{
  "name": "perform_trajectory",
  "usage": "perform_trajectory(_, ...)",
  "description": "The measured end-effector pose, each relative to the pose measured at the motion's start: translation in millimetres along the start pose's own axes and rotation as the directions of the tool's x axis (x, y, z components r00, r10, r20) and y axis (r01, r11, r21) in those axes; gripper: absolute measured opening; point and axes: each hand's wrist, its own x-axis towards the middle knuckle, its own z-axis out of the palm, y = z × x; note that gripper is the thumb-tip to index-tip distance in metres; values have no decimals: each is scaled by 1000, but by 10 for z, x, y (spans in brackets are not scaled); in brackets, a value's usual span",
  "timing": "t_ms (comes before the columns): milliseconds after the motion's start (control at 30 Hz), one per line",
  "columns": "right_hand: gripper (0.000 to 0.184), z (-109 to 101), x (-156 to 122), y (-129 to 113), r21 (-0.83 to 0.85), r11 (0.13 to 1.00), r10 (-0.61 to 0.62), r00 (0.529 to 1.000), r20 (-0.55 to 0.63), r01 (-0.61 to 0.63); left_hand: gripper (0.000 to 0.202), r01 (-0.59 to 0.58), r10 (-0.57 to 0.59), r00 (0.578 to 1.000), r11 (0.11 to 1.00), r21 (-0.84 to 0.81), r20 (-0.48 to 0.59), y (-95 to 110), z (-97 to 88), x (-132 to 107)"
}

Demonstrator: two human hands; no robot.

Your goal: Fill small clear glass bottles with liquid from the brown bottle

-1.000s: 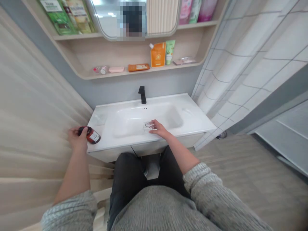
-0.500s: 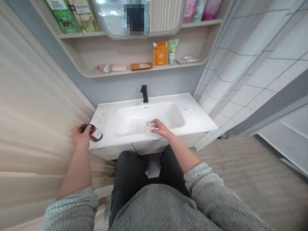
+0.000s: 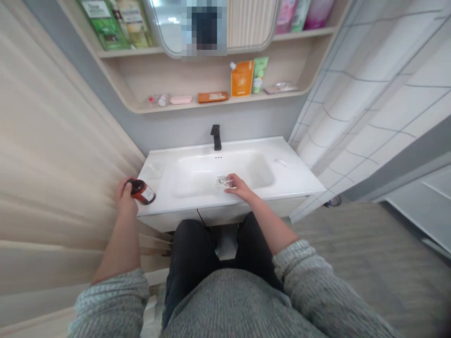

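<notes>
My left hand (image 3: pixel 126 199) is closed around a dark brown bottle (image 3: pixel 143 192) with a white label, held tilted on its side at the front left corner of the white washbasin (image 3: pixel 285 180). My right hand (image 3: pixel 240 188) rests at the basin's front rim with its fingers closed on a small clear glass object (image 3: pixel 223 181) just inside the bowl. A black tap (image 3: pixel 216 136) stands at the back of the basin.
A wooden shelf (image 3: pixel 218 101) above the basin carries small jars, a pink soap, an orange pack, an orange pouch and a green tube. A mirror hangs above it. A wood-panelled wall is close on the left, white tiles on the right.
The view has shifted slightly to the left, so everything sits further right in frame. Both hands keep their grips; the bottle stays at the basin's left corner.
</notes>
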Motion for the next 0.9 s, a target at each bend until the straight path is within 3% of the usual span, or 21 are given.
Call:
perform_trajectory(300, 68, -5, 7, 13, -6, 1000, -3, 1000, -2, 3, 31, 34, -34, 993, 999, -5, -114, 8, 82, 16)
perform_trajectory(500, 67, -8, -2, -10, -8, 1000, 7, 1000, -14, -7, 28, -5, -11, 993, 990, -139, -117, 126, 64, -5)
perform_trajectory(633, 68, -7, -12, -50, 2, 1000, 12, 1000, -12, -12, 30, -39, 0, 977, 983, -179, -211, 149, -163, 119)
perform_trajectory(767, 71, -1, -20, -99, 32, 999, 27, 999, -29, -27, 42, -29, -7, 948, 994, -109, -319, -4, -519, 162)
perform_trajectory(833, 69, 0, -20, -106, 50, 998, 29, 999, -26, -28, 40, 46, -39, 968, 999, 25, -249, -121, -694, 100)
perform_trajectory(900, 67, -1, -18, -96, 62, 998, 26, 1000, -15, -25, 36, 65, -47, 996, 962, 266, -73, -229, -836, 24)
